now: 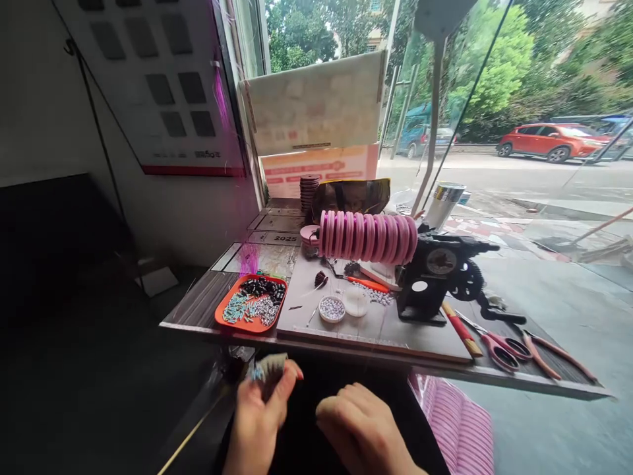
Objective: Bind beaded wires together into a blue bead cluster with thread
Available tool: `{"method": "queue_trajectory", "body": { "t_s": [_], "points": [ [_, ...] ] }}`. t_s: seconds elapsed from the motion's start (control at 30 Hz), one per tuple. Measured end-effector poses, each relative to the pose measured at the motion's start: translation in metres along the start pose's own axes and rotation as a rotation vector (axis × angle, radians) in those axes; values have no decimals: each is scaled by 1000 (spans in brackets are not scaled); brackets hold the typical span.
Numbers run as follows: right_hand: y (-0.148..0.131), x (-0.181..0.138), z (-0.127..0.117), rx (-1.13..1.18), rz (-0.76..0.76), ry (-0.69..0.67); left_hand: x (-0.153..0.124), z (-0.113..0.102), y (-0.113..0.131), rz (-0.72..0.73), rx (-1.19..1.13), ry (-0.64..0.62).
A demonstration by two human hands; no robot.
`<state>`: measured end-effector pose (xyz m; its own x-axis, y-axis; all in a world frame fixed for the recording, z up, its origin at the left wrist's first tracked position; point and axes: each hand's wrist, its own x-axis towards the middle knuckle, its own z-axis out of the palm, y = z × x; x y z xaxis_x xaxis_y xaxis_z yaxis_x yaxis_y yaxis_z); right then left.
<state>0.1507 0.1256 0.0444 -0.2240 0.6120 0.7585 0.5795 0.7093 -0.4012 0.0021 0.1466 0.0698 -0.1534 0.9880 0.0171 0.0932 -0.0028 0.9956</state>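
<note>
My left hand [260,415] is low in front of the table edge, its fingers pinched on a small grey-green tuft [271,368] with a blue bit at one side. My right hand [363,429] is beside it, curled into a loose fist with knuckles up; what it holds, if anything, is hidden. Both hands are over my dark lap, below the grey work board [376,326]. A thin pale stick [190,435] slants down to the left of my left hand.
On the table: an orange tray [225,320] of beads, a small bead dish [331,309], a row of pink spools [368,236] on a black hand-crank machine [438,277], red scissors [499,346], pliers [556,355]. Pink striped cloth [457,422] hangs at right.
</note>
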Motion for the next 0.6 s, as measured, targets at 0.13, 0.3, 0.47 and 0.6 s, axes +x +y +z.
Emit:
{"method": "queue_trajectory", "body": {
  "t_s": [0.13, 0.3, 0.47, 0.6],
  "points": [
    [-2, -11, 1, 160, 209, -95, 70, -2, 27, 343, 667, -62],
    [0, -11, -8, 189, 280, -198, 130, -8, 43, 309, 917, -99],
    [6, -9, -15, 277, 311, -145, 140, -39, 43, 245, 1104, -145],
    [10, -11, -13, 276, 313, -179, 140, -52, 38, 228, 1186, -278]
  ]
}}
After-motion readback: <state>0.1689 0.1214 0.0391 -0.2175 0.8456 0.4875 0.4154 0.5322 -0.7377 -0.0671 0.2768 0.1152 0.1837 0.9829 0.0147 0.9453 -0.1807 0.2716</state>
